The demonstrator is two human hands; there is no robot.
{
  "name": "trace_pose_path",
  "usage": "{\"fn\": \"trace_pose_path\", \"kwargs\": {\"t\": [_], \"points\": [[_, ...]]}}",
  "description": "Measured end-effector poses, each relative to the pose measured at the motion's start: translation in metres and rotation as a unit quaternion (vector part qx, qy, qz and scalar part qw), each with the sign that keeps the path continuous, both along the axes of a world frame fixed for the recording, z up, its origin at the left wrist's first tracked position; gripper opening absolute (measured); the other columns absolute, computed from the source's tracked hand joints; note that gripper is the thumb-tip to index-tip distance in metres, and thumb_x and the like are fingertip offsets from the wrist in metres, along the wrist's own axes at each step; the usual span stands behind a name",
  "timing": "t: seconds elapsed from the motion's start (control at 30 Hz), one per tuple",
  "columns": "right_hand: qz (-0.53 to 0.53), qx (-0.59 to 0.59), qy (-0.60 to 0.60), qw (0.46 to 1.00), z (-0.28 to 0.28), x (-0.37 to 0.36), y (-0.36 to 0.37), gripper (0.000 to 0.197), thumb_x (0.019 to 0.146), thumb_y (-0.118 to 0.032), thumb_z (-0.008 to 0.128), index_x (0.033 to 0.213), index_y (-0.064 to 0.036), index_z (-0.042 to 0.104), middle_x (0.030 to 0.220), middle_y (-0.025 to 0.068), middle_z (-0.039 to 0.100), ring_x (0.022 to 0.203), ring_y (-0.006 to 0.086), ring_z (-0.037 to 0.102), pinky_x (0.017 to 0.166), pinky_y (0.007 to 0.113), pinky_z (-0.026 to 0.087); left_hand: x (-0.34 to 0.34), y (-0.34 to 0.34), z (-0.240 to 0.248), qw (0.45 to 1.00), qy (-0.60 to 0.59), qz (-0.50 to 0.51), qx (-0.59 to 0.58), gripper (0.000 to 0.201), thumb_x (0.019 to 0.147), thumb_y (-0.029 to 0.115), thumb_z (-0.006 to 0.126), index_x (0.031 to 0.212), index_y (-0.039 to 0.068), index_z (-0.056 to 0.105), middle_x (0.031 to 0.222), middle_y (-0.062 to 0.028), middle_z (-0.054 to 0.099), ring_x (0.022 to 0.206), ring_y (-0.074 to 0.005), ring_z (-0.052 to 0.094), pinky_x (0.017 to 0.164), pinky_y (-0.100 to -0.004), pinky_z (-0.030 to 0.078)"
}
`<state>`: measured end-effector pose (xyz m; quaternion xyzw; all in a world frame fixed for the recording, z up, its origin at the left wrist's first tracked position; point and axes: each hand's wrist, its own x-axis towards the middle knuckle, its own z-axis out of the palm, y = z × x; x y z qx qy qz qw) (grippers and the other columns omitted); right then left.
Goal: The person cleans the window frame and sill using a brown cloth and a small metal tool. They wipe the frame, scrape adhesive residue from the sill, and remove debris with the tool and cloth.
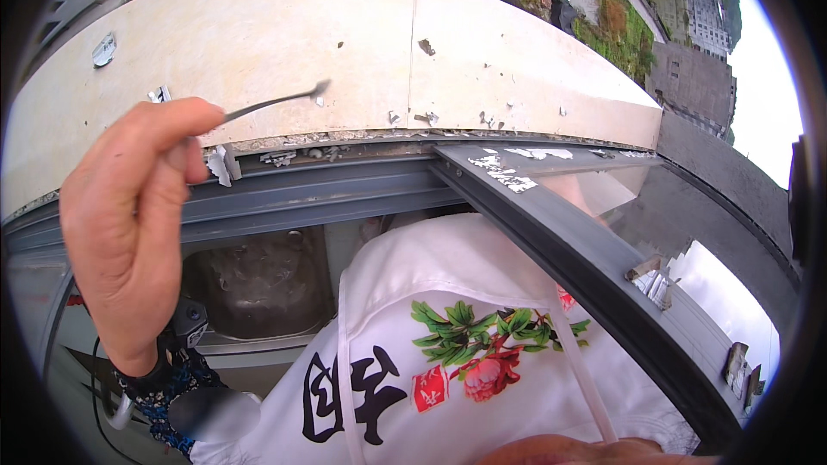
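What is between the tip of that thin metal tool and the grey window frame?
In the head view, below the metal tool's tip comes bare cream stone sill, then a crumbly strip of debris and torn tape scraps along the grey window frame.

Cream stone sill (284, 43), grey window frame (551, 232); daylight, buildings (702, 17) and greenery (620, 30) far below

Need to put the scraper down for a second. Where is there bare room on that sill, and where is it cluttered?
The left hand holds the thin metal tool over the pale stone sill. The sill's upper left slab, above the tool, is mostly bare. Its near edge along the grey window frame is crowded with torn tape scraps and debris. The white printed garment fills the opening below.
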<state>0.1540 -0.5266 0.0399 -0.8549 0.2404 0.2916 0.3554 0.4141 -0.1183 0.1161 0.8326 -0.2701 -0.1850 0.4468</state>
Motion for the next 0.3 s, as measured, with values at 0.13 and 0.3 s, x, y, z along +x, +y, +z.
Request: {"fn": "trace_pose_path", "kwargs": {"t": [0.13,0.3], "points": [[-0.002,0.003,-0.003,1.0,-0.002,0.001,-0.001,0.015,0.084,-0.01,0.076,0.093,0.0016,0.074,0.081,0.0086,0.073,0.074,0.0148,0.065,0.071,0.031,0.054,-0.005,-0.021,-0.018,0.995,0.002,-0.067,-0.08,0.021,0.101,-0.001,0.051,0.113,-0.002,0.068,0.082,-0.0058,0.06,0.074,-0.0119,0.056,0.065,-0.0233,0.043],[-0.01,0.004,-0.014,1.0,-0.006,0.001,-0.005,0.015,0.084,-0.011,0.076,0.093,0.0017,0.074,0.081,0.009,0.073,0.074,0.0152,0.065,0.071,0.031,0.054,-0.021,-0.073,-0.053,0.983,-0.025,-0.144,-0.113,0.029,0.085,-0.008,0.057,0.111,0.0,0.066,0.081,-0.0115,0.062,0.074,-0.028,0.06,0.069,-0.0357,0.049]]}}
